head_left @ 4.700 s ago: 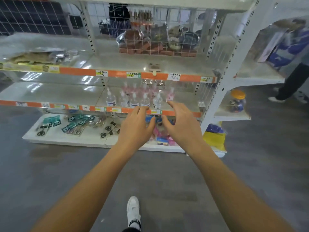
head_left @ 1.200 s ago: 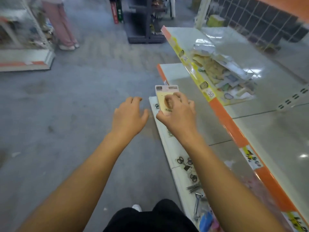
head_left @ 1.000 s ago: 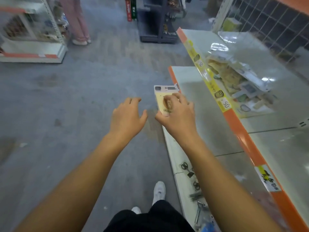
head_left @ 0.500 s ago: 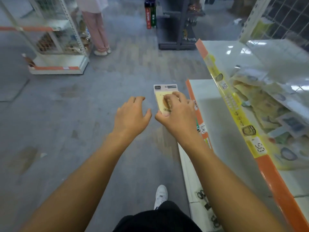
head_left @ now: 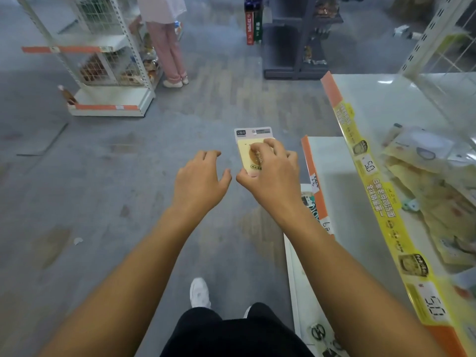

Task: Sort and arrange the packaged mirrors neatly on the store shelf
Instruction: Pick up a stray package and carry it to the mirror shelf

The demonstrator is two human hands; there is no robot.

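My right hand [head_left: 270, 173] grips a packaged mirror [head_left: 251, 148], a cream card with a pale header strip, held upright over the grey floor in front of me. My left hand [head_left: 199, 180] hovers just left of it, fingers loosely spread, holding nothing and not touching the pack. To the right runs the store shelf [head_left: 401, 104], its upper board edged in orange and yellow. A loose heap of packaged mirrors [head_left: 425, 181] in clear and yellowish wrappers lies on that board, right of my right hand.
A lower shelf board [head_left: 337, 161] with an orange edge sits under the upper one; scissors [head_left: 319, 333] lie on the bottom board. A person in pink trousers [head_left: 168, 50] stands beside a white wire rack [head_left: 103, 73] at the far left. A dark display stand [head_left: 298, 39] is ahead.
Earlier I faced the shelf with both hands reaching low. Since then I turned along the aisle with the mirror pack in my right hand; the shelf has slid further right in view.
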